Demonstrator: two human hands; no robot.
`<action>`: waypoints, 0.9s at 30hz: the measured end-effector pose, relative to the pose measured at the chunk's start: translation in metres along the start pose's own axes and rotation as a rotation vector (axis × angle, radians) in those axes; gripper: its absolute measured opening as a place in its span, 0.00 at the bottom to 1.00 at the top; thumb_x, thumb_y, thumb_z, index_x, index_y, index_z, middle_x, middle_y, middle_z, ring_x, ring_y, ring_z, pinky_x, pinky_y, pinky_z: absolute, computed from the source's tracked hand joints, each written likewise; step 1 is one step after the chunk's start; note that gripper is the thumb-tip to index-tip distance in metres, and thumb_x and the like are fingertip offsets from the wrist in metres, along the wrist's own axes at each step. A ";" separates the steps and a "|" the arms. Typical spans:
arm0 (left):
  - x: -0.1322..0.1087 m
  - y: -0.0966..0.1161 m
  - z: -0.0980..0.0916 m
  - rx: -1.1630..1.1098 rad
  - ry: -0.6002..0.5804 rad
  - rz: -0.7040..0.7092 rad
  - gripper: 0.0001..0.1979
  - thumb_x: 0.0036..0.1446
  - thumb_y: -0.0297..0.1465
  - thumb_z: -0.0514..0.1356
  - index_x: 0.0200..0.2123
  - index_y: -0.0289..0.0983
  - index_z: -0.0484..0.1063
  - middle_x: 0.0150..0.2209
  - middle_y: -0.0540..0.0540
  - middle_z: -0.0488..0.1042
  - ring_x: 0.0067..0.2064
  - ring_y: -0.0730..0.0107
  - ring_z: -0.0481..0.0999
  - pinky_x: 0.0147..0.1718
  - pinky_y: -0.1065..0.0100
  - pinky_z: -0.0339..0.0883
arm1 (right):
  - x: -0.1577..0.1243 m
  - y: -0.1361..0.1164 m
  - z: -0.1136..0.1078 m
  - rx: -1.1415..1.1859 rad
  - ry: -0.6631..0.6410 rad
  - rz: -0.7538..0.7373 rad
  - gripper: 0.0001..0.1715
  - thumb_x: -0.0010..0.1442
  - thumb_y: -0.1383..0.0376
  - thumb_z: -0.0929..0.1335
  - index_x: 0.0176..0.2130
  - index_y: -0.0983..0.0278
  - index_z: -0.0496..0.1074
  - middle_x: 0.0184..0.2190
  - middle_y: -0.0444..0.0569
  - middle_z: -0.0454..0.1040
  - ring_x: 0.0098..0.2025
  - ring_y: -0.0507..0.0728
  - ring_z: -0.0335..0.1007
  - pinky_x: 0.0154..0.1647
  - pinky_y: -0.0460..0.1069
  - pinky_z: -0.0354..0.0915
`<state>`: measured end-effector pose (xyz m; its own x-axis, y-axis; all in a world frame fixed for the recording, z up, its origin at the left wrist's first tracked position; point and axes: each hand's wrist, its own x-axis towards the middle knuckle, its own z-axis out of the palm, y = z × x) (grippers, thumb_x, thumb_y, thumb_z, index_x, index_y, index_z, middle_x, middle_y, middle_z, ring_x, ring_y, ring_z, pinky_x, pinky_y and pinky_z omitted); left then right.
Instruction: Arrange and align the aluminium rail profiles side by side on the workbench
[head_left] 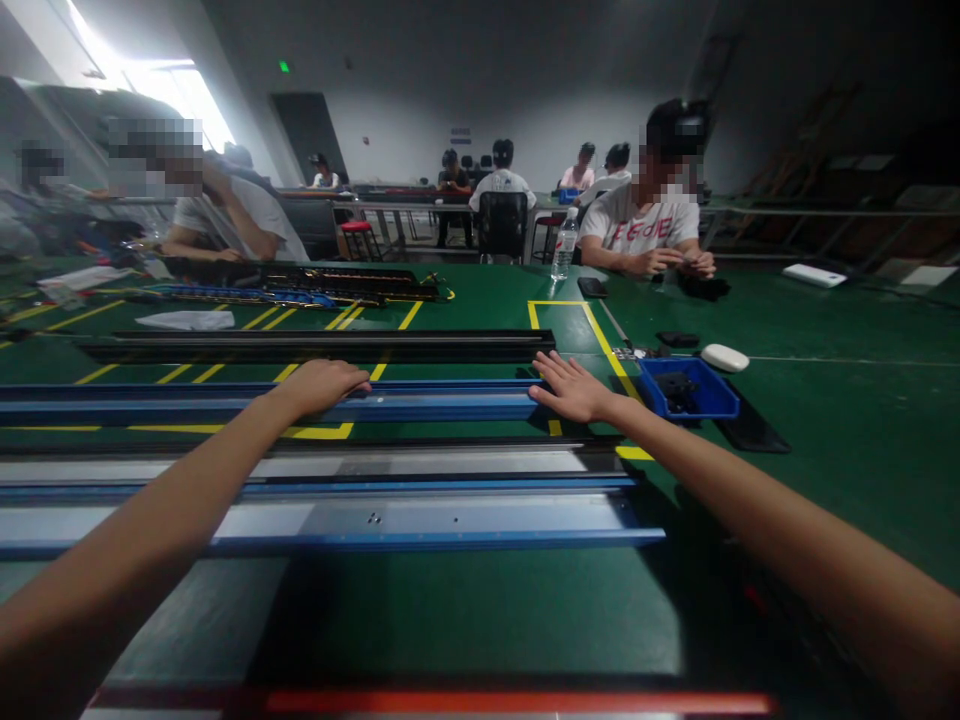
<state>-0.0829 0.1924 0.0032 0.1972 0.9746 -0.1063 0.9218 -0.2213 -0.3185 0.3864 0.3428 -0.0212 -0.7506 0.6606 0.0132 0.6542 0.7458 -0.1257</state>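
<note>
Hands at blue rail, left over its middle stretch, right at its end.
I log the left hand (pixel 326 385) palm down over the blue rail (pixel 450 405), fingers close together; I cannot tell whether they grip it. The right hand (pixel 574 390) is flat, fingers spread, fingertips at the rail's right end. The rail runs between both hands and out past the left. Just beyond them I note a parallel black rail (pixel 420 342); nearer than the hands, below them, a blue-edged silver rail (pixel 427 521). Right of the right hand: blue tray (pixel 709 411) holding small black parts, white case (pixel 725 358) just behind it. Farther beyond that hand, I record a bottle (pixel 564 245) and a seated co-worker (pixel 637 232).
</note>
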 end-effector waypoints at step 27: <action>0.019 -0.006 0.003 0.018 -0.003 -0.048 0.24 0.74 0.42 0.45 0.50 0.42 0.79 0.49 0.41 0.83 0.52 0.53 0.80 0.43 0.63 0.68 | 0.023 0.009 -0.003 -0.033 0.014 0.010 0.53 0.71 0.36 0.51 0.77 0.68 0.53 0.79 0.55 0.44 0.80 0.70 0.36 0.79 0.67 0.40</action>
<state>-0.0858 0.2125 0.0003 0.1520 0.9839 -0.0938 0.9240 -0.1751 -0.3400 0.3751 0.3653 -0.0193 -0.7428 0.6690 0.0263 0.6644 0.7415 -0.0935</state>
